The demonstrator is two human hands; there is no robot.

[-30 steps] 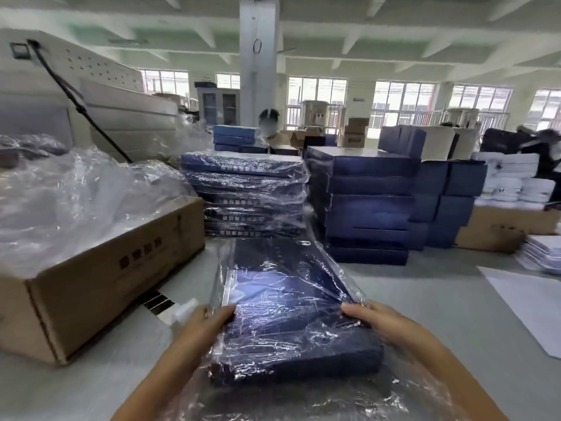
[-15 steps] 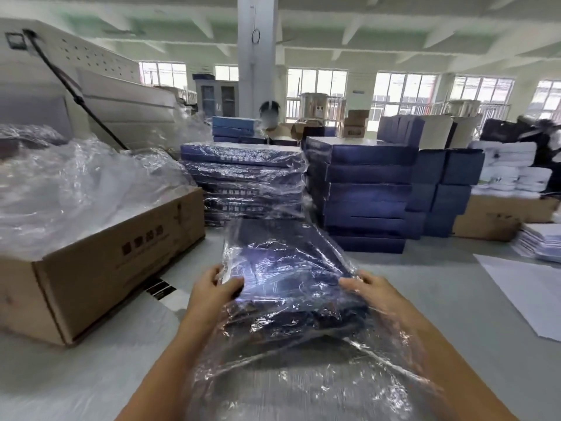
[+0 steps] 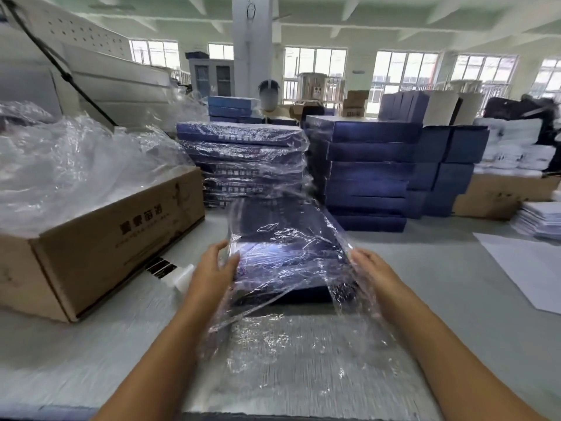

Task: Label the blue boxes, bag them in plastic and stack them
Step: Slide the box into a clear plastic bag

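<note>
two hands hold one blue box (image 3: 285,238) between them over the grey table (image 3: 455,299), in front of the person. the box sits inside a clear plastic bag (image 3: 303,354), whose loose open end trails back toward the person and lies crinkled on the table. the left hand (image 3: 215,268) grips the box's left edge through the film, thumb on top and fingers curled round the side. the right hand (image 3: 373,268) holds the right edge in the same way, its fingers partly hidden under the plastic. the box is tilted, its far end higher than its near end.

just beyond the box stands a stack of bagged blue boxes (image 3: 246,165), each wrapped in shiny film. touching it on the right is a stack of bare blue boxes (image 3: 367,174), with more blue boxes piled behind and beside that.

on the left of the table rests an open cardboard carton (image 3: 106,247) with printed characters on its side, heaped with loose clear plastic (image 3: 69,168). a strip of barcode labels (image 3: 161,265) lies by the carton's near corner, close to the left hand. to the right a large white sheet (image 3: 531,268) lies flat on the table, and piles of white paper (image 3: 540,220) sit behind it.
</note>
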